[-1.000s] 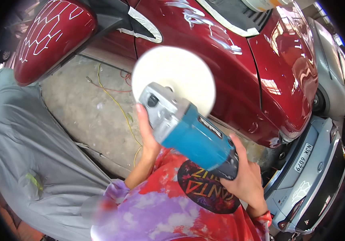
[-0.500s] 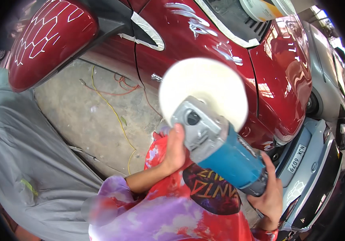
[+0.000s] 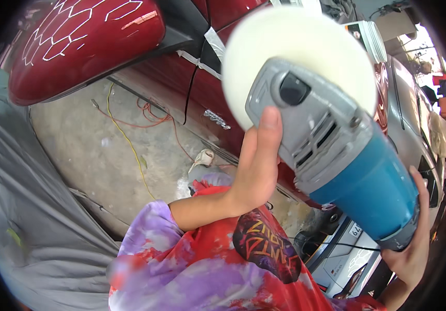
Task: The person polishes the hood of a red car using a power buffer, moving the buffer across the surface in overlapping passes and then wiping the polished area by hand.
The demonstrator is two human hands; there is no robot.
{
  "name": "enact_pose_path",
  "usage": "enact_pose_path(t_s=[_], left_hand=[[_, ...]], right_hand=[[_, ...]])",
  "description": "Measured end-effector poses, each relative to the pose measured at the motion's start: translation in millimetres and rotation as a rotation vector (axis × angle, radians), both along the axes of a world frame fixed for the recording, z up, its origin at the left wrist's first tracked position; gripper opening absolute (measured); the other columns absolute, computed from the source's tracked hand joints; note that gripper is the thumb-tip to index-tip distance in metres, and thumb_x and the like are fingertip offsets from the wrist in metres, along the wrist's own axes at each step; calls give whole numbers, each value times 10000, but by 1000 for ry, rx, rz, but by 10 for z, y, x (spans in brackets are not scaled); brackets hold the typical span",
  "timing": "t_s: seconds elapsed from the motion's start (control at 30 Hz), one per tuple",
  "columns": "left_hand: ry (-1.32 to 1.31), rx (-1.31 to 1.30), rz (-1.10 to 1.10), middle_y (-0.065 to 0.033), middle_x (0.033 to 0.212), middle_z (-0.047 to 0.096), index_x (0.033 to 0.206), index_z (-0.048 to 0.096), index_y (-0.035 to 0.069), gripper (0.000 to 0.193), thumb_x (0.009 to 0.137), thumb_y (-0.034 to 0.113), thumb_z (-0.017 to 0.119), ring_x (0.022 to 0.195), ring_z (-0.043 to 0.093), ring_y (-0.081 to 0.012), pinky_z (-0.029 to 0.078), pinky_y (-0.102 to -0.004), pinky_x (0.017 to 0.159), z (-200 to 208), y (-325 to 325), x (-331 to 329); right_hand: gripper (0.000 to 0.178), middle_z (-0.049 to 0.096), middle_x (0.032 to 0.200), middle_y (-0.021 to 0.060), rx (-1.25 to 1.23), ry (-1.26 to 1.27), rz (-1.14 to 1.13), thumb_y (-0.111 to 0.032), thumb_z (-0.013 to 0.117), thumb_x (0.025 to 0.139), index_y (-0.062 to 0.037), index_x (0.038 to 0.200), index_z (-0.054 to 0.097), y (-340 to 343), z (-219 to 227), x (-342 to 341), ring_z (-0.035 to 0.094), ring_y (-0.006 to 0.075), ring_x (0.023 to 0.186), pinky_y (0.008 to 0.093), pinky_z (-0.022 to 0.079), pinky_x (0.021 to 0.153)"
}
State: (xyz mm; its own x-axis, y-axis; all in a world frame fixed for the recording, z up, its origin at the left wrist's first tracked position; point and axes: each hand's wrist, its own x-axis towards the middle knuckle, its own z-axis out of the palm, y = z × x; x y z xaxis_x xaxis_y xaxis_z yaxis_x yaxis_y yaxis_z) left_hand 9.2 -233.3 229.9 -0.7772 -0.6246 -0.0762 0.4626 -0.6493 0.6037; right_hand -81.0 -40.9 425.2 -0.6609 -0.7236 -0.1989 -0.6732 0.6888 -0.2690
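Up close under the head camera, my left hand point(image 3: 256, 166) is laid against the grey gear head of the polisher point(image 3: 337, 155), thumb up along its side and palm pressed on; I cannot see the other fingers, so whether they wrap round behind the housing I cannot tell. My right hand point(image 3: 412, 254) is closed round the rear end of the blue body, low at the right edge of the view, fingers curled over the grey end cap. Between the two I hold the machine in the air, tilted, its round cream pad point(image 3: 295, 57) pointing up and away from me.

Beyond the pad lies the red car point(image 3: 207, 83), its side panel running across the top of the view, with strips of masking tape point(image 3: 210, 46) along a seam and white honeycomb lines on the red mirror housing point(image 3: 88, 46) at the upper left. A grey cover point(image 3: 36, 207) drapes down the left side. Loose yellow and red wires point(image 3: 129, 129) trail over the concrete floor point(image 3: 103, 155) below the car.

As I judge it, the pad is not on the paint: whether it touches the panel behind it is hidden, but the tool looks raised. The panel shows gloss already; how much remains I cannot say.
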Motion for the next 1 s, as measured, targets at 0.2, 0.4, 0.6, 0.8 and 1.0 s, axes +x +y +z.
enact_pose_path(t_s=[0.2,0.4,0.6,0.8,1.0], left_hand=[[104,-7,-47,-108,1259,587,1344,467,-15,707,1020,585,277,1116,582,-171,455,-312,956,106,-108,28],[27,116,-159,-112,1338,536,1437,366,28,799,980,672,244,1191,561,-211,456,-362,1013,-364,442,84],[128,185,-188,-113,1315,537,1445,370,74,819,956,716,234,1178,553,-208,467,-376,998,-324,289,21],[184,239,-76,-105,1288,546,1413,394,47,784,973,682,263,1137,568,-188,469,-344,978,-78,-100,27],[182,260,21,-109,1265,560,1401,409,58,774,974,685,255,1123,591,-202,497,-352,957,-142,111,-41]], right_hand=[[1006,454,1409,187,11,80,93,-6,628,523,1,1480,317,-123,251,-43,555,287,1215,361,402,1061],[1028,602,1171,226,259,47,9,-34,574,455,-6,1457,348,-169,369,113,640,347,1065,381,457,998],[1042,586,1201,229,177,78,-22,-21,572,451,2,1467,342,-251,364,225,629,349,1079,381,452,1002],[1036,470,1379,235,64,365,103,-25,613,473,-6,1476,352,-463,315,264,490,356,1283,403,373,1095],[985,538,1304,235,174,290,0,-12,635,523,-28,1470,363,-409,357,337,543,350,1230,401,409,1052]])
